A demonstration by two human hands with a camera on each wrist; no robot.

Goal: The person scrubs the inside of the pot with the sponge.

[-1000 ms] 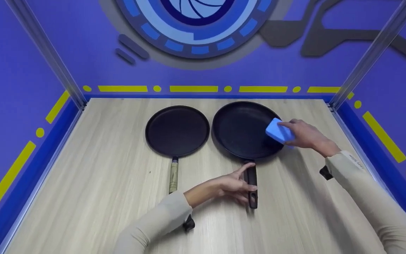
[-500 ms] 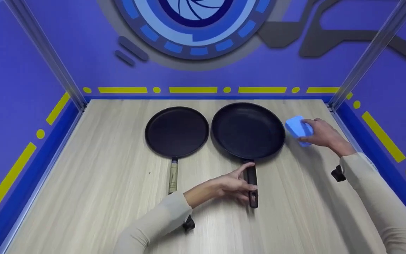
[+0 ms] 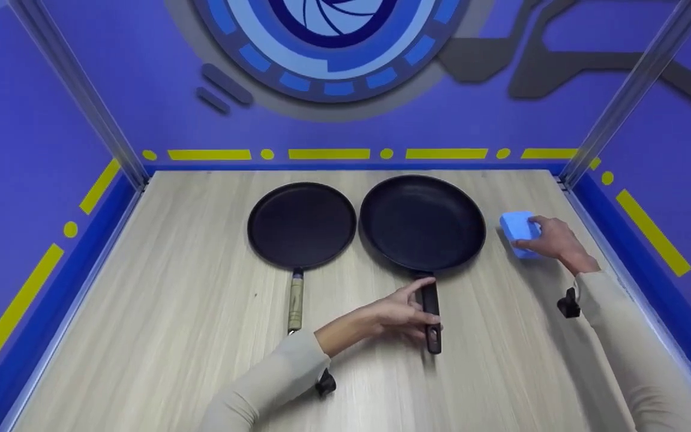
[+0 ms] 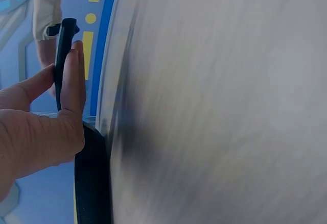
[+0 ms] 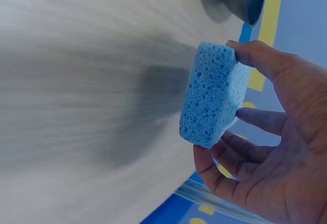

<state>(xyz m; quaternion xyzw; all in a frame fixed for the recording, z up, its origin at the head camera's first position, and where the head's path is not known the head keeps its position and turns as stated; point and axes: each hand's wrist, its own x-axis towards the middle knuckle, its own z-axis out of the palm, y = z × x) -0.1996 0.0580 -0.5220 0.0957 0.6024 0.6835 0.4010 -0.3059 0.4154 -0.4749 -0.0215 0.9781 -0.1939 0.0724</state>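
Observation:
A black frying pan (image 3: pixel 422 222) lies on the right of the pair, its handle pointing toward me. My left hand (image 3: pixel 396 313) holds that black handle (image 3: pixel 432 300); in the left wrist view, thumb and fingers pinch it from both sides. Off to the pan's right, my right hand (image 3: pixel 555 239) grips a light blue sponge (image 3: pixel 519 231). The right wrist view shows the porous sponge (image 5: pixel 212 94) between thumb and fingertips, held above the table with its shadow beneath.
A flatter black pan (image 3: pixel 302 225) with a wooden-looking handle (image 3: pixel 295 303) lies just left of the frying pan. The light wood table (image 3: pixel 189 288) is bounded by blue panels (image 3: pixel 345 135) with yellow marks at the back and sides.
My right hand has carried the sponge from the frying pan's right rim out to the right, then slightly nearer me. The left hand and both pans stay put.

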